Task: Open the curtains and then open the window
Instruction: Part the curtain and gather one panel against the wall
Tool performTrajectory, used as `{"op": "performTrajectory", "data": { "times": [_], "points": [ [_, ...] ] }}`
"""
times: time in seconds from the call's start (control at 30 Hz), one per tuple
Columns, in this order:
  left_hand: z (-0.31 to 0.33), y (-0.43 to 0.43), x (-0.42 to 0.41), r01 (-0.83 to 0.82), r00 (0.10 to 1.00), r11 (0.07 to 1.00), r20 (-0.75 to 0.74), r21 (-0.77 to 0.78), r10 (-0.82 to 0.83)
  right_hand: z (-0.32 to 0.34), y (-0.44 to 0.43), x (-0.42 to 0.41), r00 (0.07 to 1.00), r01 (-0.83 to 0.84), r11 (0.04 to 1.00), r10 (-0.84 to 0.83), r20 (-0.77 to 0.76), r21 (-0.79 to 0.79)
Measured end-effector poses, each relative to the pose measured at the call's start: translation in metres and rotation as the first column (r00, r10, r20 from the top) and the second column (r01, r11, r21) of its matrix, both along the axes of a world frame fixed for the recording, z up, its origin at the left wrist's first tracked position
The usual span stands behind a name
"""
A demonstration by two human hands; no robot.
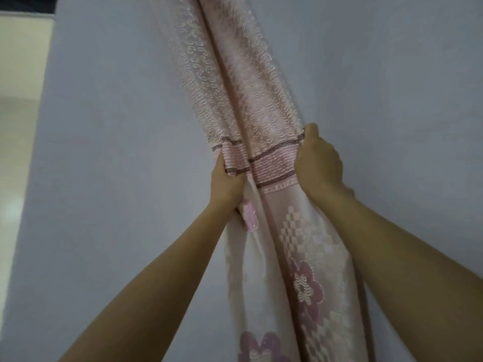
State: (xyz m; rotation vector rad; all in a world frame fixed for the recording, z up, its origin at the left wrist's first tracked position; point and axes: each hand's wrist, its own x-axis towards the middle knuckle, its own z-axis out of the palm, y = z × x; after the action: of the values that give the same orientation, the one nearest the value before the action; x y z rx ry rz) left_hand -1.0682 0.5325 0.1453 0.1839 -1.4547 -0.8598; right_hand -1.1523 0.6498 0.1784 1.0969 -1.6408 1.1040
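A pink patterned curtain (240, 105) hangs bunched into a narrow column against a pale grey wall, with a striped band across its middle and purple flowers lower down. My left hand (227, 181) grips the curtain's left edge at the band. My right hand (318, 163) grips its right edge at the same height. A small pink tie-back piece (249, 215) shows just under my left wrist. No window is in view.
The pale grey wall (117, 152) fills most of the view on both sides of the curtain. At the far left the wall ends at a corner, with a cream lit surface (18, 100) beyond it.
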Motion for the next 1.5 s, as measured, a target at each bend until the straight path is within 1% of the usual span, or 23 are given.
{"op": "performTrajectory", "data": {
  "times": [0.1,0.2,0.33,0.47,0.6,0.7,0.8,0.87,0.93,1.03,1.13,1.2,1.3,1.37,1.43,1.5],
  "points": [
    [-0.011,-0.012,0.025,-0.042,0.999,0.999,0.030,0.026,0.041,-0.009,-0.017,0.013,1.000,-0.026,1.000,0.026,-0.006,-0.002],
    [-0.019,-0.024,0.040,-0.033,0.999,0.998,0.024,0.055,0.032,-0.016,-0.034,0.023,0.999,-0.039,0.999,0.039,0.009,-0.015],
    [-0.030,-0.038,0.053,0.001,1.000,0.996,-0.016,0.087,0.000,-0.024,-0.050,0.034,0.998,-0.052,0.998,0.053,0.032,-0.030],
    [-0.053,-0.049,0.060,-0.028,0.997,0.992,-0.071,0.126,0.038,-0.033,-0.066,0.046,0.995,-0.094,0.994,0.096,0.040,-0.053],
    [-0.077,-0.058,0.075,-0.079,0.995,0.986,-0.050,0.146,0.087,-0.045,-0.085,0.066,0.984,-0.175,0.983,0.175,0.009,-0.048],
    [-0.097,-0.065,0.091,-0.072,0.995,0.981,-0.049,0.179,0.082,-0.058,-0.099,0.083,0.957,-0.287,0.952,0.290,0.019,-0.105],
    [-0.122,-0.069,0.108,-0.120,0.993,0.971,0.035,0.207,0.116,-0.082,-0.112,0.096,0.921,-0.379,0.916,0.387,0.041,-0.129],
    [-0.141,-0.073,0.117,-0.101,0.995,0.973,0.032,0.205,0.096,-0.108,-0.120,0.103,0.904,-0.414,0.905,0.421,0.077,-0.096],
    [-0.161,-0.069,0.125,-0.073,0.997,0.973,-0.007,0.217,0.076,-0.142,-0.126,0.108,0.887,-0.447,0.894,0.446,0.115,-0.018],
    [-0.196,-0.054,0.130,-0.042,0.999,0.948,-0.012,0.316,0.048,-0.200,-0.130,0.117,0.862,-0.481,0.873,0.453,0.228,0.084],
    [-0.240,-0.051,0.134,-0.042,0.999,0.911,0.030,0.410,0.032,-0.259,-0.130,0.125,0.804,-0.536,0.832,0.451,0.388,0.144],
    [-0.272,-0.047,0.139,-0.032,0.998,0.887,0.064,0.460,0.003,-0.293,-0.129,0.130,0.740,-0.583,0.795,0.433,0.515,0.169],
    [-0.320,-0.033,0.144,0.019,0.999,0.825,0.031,0.564,-0.044,-0.340,-0.126,0.132,0.633,-0.652,0.732,0.381,0.674,0.198],
    [-0.350,-0.025,0.146,0.058,0.997,0.770,-0.002,0.635,-0.074,-0.370,-0.121,0.134,0.537,-0.718,0.671,0.369,0.759,0.182],
    [-0.378,-0.020,0.150,0.041,0.999,0.707,-0.020,0.706,-0.038,-0.396,-0.115,0.136,0.442,-0.772,0.620,0.368,0.818,0.139],
    [-0.401,-0.014,0.154,-0.033,0.999,0.655,0.013,0.754,0.036,-0.418,-0.110,0.139,0.387,-0.795,0.593,0.335,0.859,0.127]
  ]
}}
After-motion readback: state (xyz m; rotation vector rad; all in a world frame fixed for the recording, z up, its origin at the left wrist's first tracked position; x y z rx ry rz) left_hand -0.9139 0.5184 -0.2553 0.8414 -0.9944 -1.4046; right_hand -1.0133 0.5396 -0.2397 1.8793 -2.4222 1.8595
